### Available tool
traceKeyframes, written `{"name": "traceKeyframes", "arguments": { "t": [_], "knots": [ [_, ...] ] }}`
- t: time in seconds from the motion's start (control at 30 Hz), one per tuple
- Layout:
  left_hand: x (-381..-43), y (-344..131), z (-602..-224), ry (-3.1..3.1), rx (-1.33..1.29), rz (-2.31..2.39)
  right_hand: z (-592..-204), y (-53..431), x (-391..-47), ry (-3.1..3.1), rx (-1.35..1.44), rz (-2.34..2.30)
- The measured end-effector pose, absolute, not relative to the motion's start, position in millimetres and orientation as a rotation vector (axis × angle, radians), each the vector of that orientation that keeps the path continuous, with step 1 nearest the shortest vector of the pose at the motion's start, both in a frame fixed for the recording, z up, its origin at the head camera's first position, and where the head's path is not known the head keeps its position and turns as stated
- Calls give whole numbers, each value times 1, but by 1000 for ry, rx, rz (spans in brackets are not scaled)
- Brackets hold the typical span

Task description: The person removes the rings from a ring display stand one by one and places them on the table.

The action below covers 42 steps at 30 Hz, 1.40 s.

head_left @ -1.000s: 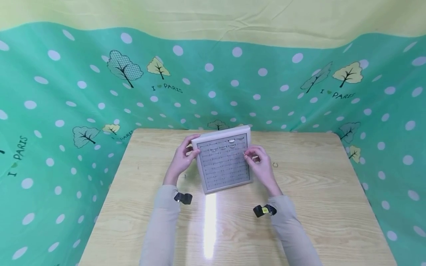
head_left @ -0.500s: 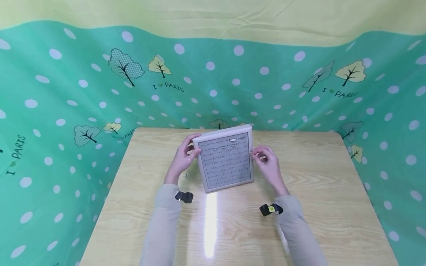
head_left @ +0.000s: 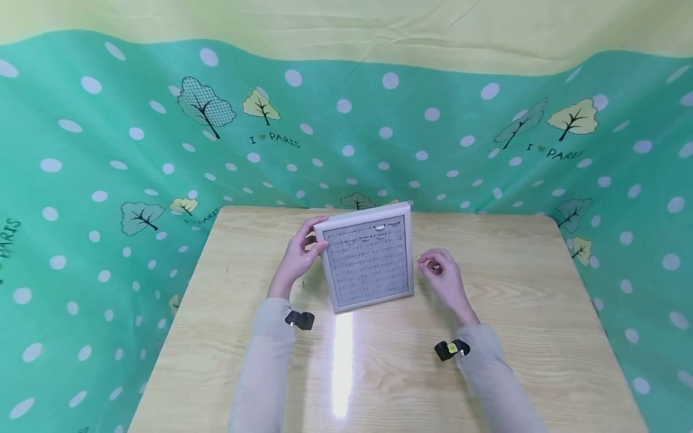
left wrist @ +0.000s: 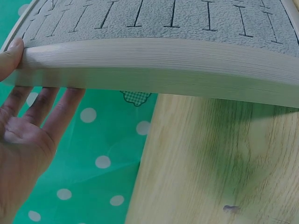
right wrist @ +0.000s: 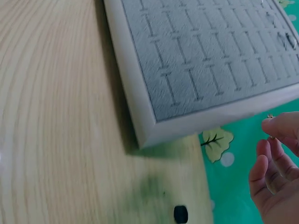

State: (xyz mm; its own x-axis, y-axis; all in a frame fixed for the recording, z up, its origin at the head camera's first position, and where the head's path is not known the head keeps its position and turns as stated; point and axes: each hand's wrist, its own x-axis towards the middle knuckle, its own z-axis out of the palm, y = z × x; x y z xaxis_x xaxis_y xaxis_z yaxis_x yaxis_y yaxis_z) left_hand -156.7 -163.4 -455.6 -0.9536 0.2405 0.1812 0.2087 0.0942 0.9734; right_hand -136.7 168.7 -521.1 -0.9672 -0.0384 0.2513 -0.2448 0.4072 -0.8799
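Observation:
A ring display tray (head_left: 368,264) with a pale frame and a grey slotted pad stands tilted up on the table. Several rings (head_left: 380,228) sit in slots of its upper rows. My left hand (head_left: 296,255) grips the tray's upper left side, thumb on the front edge and fingers behind, as the left wrist view shows. To the right of the tray, apart from it, is my right hand (head_left: 443,278). Its thumb and forefinger pinch a small gold-coloured ring (right wrist: 271,137), mostly covered by the thumb. In the right wrist view the other fingers are loosely curled.
The wooden table (head_left: 541,337) carries the tray. A small dark item (left wrist: 230,208) lies on it left of the tray. A green dotted cloth (head_left: 346,138) hangs behind and at both sides. A bright light streak (head_left: 342,367) reflects off the tabletop.
My right hand has drawn away from the tray's right side, moving right and slightly toward me. It now covers where a ring lay on the table. The left hand and tray stay nearly still.

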Motion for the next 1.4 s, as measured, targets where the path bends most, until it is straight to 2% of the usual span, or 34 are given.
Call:
{"name": "traceKeyframes", "arguments": {
  "t": [0.9,1.4],
  "knots": [
    [-157,-163,-455,2280,461,2050,-585,258,-156,-2738,101,1291],
    [-158,-164,-456,2318,487,2027,-601,277,-159,-2743,-57,1229]
  ]
}}
